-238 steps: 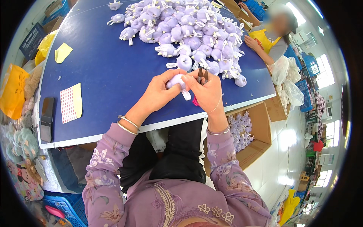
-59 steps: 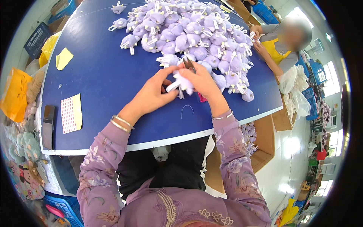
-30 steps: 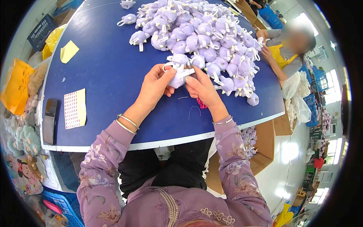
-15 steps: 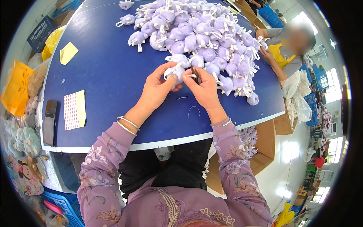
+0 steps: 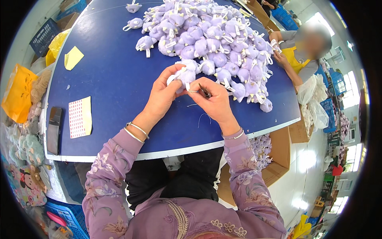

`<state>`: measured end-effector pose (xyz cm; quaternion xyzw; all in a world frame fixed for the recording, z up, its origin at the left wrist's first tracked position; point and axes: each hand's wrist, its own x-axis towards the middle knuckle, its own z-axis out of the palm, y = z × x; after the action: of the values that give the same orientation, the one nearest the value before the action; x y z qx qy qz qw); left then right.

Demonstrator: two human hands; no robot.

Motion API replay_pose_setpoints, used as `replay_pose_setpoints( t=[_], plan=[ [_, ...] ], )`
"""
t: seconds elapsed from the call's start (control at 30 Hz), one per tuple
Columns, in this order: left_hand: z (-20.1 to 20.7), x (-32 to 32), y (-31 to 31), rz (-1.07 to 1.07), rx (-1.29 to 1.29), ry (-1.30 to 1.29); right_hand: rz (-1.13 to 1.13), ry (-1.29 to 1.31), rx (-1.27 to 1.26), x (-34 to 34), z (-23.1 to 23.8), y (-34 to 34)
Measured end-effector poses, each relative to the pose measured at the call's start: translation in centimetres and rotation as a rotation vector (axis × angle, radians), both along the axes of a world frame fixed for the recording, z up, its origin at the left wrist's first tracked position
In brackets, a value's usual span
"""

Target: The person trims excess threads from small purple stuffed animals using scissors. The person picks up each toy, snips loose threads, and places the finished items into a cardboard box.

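Note:
A small fluffy lilac plush toy (image 5: 187, 75) is held in my left hand (image 5: 161, 93), thumb and fingers closed round it. Pressed close on its right side, my right hand (image 5: 215, 101) pinches the end of a white strip on the toy between thumb and forefinger. Small dark thread snips (image 5: 205, 91) are tucked in the same right hand, with their lower part hidden by the fingers. Just beyond both hands spreads a big heap of like lilac toys (image 5: 219, 44) with white loops. Loose thread (image 5: 205, 116) lies on the blue table (image 5: 119, 95) below my hands.
A sticker sheet (image 5: 79, 117), a yellow paper (image 5: 73, 58) and a black oblong case (image 5: 54, 129) lie on the left of the table. A co-worker (image 5: 296, 59) handles a toy at the right edge. A cardboard box (image 5: 280, 155) of toys stands below the table's right front.
My right fingers have shifted slightly left and down against the toy, drawing the white strip downward. The toy has turned in my left hand, and the snips have tilted.

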<state>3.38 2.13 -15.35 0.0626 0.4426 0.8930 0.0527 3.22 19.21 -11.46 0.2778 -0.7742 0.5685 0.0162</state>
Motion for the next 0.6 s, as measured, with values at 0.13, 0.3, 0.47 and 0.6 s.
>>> replay_pose_setpoints(
  t=[0.13, 0.3, 0.47, 0.6],
  plan=[
    [0.8, 0.2, 0.0, -0.037, 0.064, -0.018, 0.125, 0.067, -0.131, -0.3, -1.0, 1.1],
    [0.2, 0.0, -0.5, -0.122, -0.102, 0.071, -0.214, -0.315, -0.296, -1.4, -1.2, 1.0],
    [-0.2, 0.2, -0.2, -0.133, -0.360, 0.109, -0.143, -0.385, -0.195, -2.1, -1.9, 1.3],
    [1.0, 0.4, -0.1, -0.059, -0.312, 0.046, -0.313, -0.354, -0.267, -2.3, -0.5, 3.2]
  ],
)
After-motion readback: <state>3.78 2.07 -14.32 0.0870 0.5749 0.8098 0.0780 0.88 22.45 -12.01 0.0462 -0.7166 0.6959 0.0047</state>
